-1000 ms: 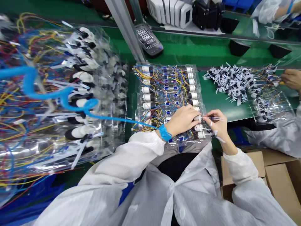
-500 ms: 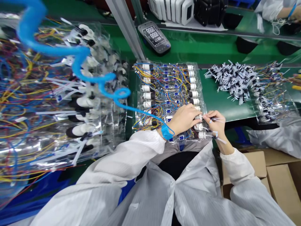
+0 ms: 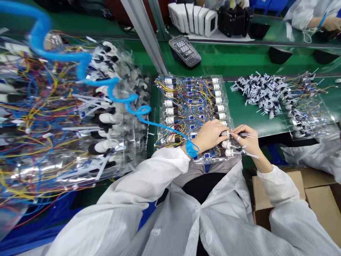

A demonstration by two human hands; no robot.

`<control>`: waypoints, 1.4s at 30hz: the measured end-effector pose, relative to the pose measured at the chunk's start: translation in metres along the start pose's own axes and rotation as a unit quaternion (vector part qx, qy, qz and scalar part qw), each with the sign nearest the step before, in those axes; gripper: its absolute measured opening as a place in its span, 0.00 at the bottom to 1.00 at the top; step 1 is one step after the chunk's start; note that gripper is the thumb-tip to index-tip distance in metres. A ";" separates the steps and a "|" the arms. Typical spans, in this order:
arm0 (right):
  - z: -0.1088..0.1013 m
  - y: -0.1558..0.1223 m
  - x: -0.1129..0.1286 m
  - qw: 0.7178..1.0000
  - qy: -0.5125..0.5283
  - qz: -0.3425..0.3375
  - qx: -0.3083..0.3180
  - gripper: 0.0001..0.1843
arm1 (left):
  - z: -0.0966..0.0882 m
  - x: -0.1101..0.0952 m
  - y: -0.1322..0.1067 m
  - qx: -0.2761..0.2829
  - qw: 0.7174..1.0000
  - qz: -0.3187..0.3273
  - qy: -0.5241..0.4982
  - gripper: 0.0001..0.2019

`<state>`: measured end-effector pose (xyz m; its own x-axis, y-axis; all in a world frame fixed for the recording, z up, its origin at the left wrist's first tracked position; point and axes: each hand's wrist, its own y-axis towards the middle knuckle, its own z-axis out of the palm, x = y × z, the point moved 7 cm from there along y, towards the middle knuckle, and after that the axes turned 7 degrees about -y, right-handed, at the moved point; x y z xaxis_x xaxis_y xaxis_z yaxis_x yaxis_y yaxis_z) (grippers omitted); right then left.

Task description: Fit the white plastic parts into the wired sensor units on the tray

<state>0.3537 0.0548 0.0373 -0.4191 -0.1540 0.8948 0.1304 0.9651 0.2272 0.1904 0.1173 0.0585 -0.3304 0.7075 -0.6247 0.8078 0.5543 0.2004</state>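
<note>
In front of me a clear plastic tray (image 3: 226, 106) holds rows of small white-and-black cylindrical parts with coloured wires and little blue pieces. My left hand (image 3: 210, 136), wearing a blue wrist strap (image 3: 191, 149), lies over the tray's right side. Its thumb and fingers close on the white end of one cylinder (image 3: 225, 133). Close beside it, my right hand (image 3: 247, 140) pinches a thin white tube piece (image 3: 233, 132) at that white end. More thin white strips (image 3: 247, 135) stick out between its fingers. Just below, another cylinder (image 3: 229, 153) has a white tube piece at its end.
A heap of black pieces with white tubes (image 3: 262, 92) lies right of the tray, near another wired tray (image 3: 310, 117). Stacked wired trays (image 3: 80, 142) fill the left. A coiled blue cord (image 3: 128, 97) crosses above. A display device (image 3: 185, 51) leans behind; cardboard boxes (image 3: 293, 181) stand lower right.
The whole view has shifted slightly, with the left stack appearing further right. Both hands keep their places at the same cylinder, and the right fingers have moved only a little.
</note>
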 end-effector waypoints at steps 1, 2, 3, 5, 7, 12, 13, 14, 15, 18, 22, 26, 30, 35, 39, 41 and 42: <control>-0.002 0.001 0.002 1.000 -0.006 -0.003 -0.003 0.08 | 0.000 0.000 0.000 -0.004 1.000 -0.001 -0.002 0.15; -0.003 0.001 0.002 1.000 -0.010 -0.003 -0.005 0.08 | 0.000 0.001 -0.001 -0.006 1.000 -0.001 -0.005 0.16; -0.002 0.002 0.003 1.000 -0.013 -0.002 -0.004 0.08 | 0.000 0.001 -0.001 -0.007 1.000 0.000 -0.008 0.16; 0.001 0.003 0.002 1.000 -0.012 0.002 0.000 0.09 | 0.001 0.003 -0.003 -0.009 1.000 0.005 -0.014 0.16; 0.005 0.004 -0.001 1.000 -0.009 0.006 0.001 0.10 | 0.001 0.004 -0.004 -0.014 1.000 0.011 -0.018 0.16; 0.010 0.008 -0.004 0.999 -0.034 0.020 0.011 0.10 | 0.003 0.003 -0.004 -0.012 1.000 0.016 -0.014 0.15; 0.009 0.009 -0.003 0.999 -0.042 0.017 0.020 0.10 | 0.003 0.001 -0.004 -0.007 1.000 0.014 -0.011 0.15; 0.006 0.009 -0.001 0.998 -0.045 0.009 0.032 0.10 | 0.001 -0.002 -0.004 -0.007 1.000 0.012 -0.010 0.15; 0.001 0.009 0.000 0.998 -0.040 -0.002 0.051 0.10 | -0.002 -0.005 -0.004 -0.013 1.000 0.011 -0.009 0.17; -0.021 0.010 -0.005 0.989 0.008 -0.020 0.146 0.25 | -0.019 -0.018 -0.004 -0.052 0.999 0.007 0.008 0.22; -0.086 0.033 -0.042 0.989 -0.095 -0.010 0.113 0.23 | -0.026 -0.028 0.005 -0.025 0.994 0.011 0.105 0.17; -0.132 0.075 -0.071 0.877 -0.478 -0.043 0.008 0.16 | -0.016 -0.017 0.018 0.014 0.986 0.005 0.166 0.15; -0.124 0.097 -0.075 0.822 -0.561 -0.072 0.065 0.13 | -0.012 0.001 0.019 0.012 0.987 0.009 0.161 0.16; -0.114 0.089 -0.036 0.908 -0.401 -0.116 -0.032 0.05 | -0.015 0.012 0.016 0.006 0.994 0.021 0.105 0.13; -0.091 0.074 -0.038 0.968 -0.237 -0.071 -0.032 0.06 | -0.017 0.015 0.016 -0.002 0.996 -0.002 0.091 0.14; -0.073 0.067 -0.049 0.955 -0.292 -0.048 0.033 0.04 | -0.017 0.015 0.016 -0.011 0.996 -0.007 0.091 0.17; -0.069 0.064 -0.055 0.944 -0.323 -0.042 0.054 0.02 | -0.018 0.014 0.016 -0.013 0.996 -0.006 0.092 0.17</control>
<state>0.4469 0.1110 0.0289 -0.8886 -0.1029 0.4471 -0.0051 0.9767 0.2147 0.1896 0.1438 0.0659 -0.4255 0.7677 -0.4792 0.7910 0.5727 0.2152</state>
